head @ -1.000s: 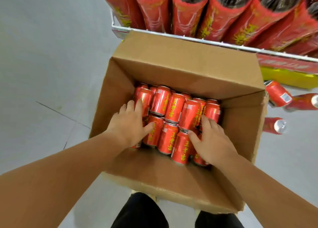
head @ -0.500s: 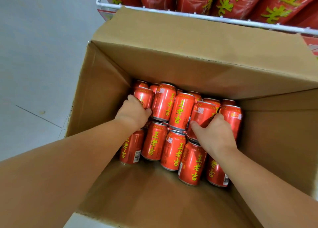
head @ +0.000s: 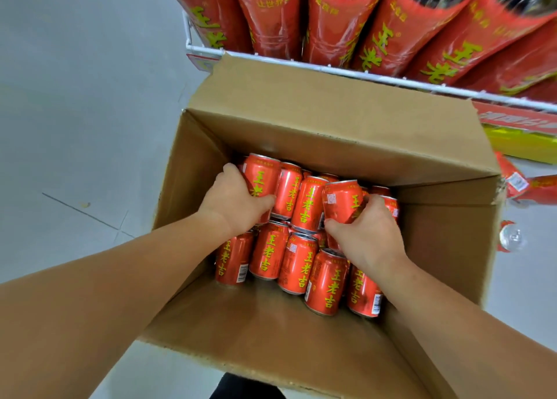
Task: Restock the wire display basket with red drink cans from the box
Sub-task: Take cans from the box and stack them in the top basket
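Nearest to me, the near wall of the open cardboard box (head: 271, 332) rises between my two forearms, and the box stands on the pale grey floor (head: 75, 112). Inside it, a near row of red drink cans (head: 297, 263) stands upright, packed side by side against the ones behind. Past that row, my right hand (head: 370, 232) is curled around a can on the right (head: 342, 201), thumb on its near side and fingers over its far right side, and that can sits higher than its neighbours and leans a little. My left hand (head: 233, 199) grasps a can at the far left (head: 262, 175), fingers wrapped round its left side, close to the box's left wall. To the right of the box, a few loose cans (head: 512, 181) lie on their sides. Farthest off, just beyond the box's far flap, runs the white rim of the wire display basket (head: 391, 80), holding tall red-wrapped bottles (head: 340, 21).
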Action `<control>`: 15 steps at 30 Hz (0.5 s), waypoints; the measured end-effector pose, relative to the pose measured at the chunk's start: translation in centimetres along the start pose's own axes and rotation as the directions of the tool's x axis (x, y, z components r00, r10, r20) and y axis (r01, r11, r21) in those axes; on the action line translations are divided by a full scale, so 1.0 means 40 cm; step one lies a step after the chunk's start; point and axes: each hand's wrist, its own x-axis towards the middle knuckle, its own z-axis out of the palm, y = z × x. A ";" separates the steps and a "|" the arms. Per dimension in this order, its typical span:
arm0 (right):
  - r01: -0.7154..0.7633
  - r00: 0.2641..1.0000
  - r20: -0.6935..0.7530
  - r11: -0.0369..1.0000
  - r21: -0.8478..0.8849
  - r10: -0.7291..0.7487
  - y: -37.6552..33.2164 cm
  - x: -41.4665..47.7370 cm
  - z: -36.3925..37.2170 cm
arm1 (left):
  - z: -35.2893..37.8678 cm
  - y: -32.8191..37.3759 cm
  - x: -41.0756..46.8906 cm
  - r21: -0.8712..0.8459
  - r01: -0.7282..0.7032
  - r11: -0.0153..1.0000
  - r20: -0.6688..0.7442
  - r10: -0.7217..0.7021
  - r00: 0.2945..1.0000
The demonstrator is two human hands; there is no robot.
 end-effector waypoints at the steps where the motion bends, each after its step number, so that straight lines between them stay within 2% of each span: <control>1: 0.000 1.000 0.011 1.000 0.024 -0.001 -0.009 -0.016 -0.014 | -0.012 0.013 -0.026 -0.035 -0.013 0.999 0.004 0.014 1.000; 6: -0.001 1.000 0.010 0.992 0.125 -0.001 -0.072 -0.113 -0.137 | -0.089 0.077 -0.168 -0.037 -0.066 0.997 -0.015 0.066 0.998; 10: 0.040 0.999 0.011 0.985 0.167 -0.042 -0.126 -0.219 -0.270 | -0.169 0.143 -0.295 0.042 -0.079 0.996 0.020 0.079 0.997; 15: 0.080 0.997 -0.010 0.973 0.215 -0.079 -0.235 -0.368 -0.436 | -0.313 0.253 -0.468 -0.071 -0.118 0.990 -0.057 0.114 0.992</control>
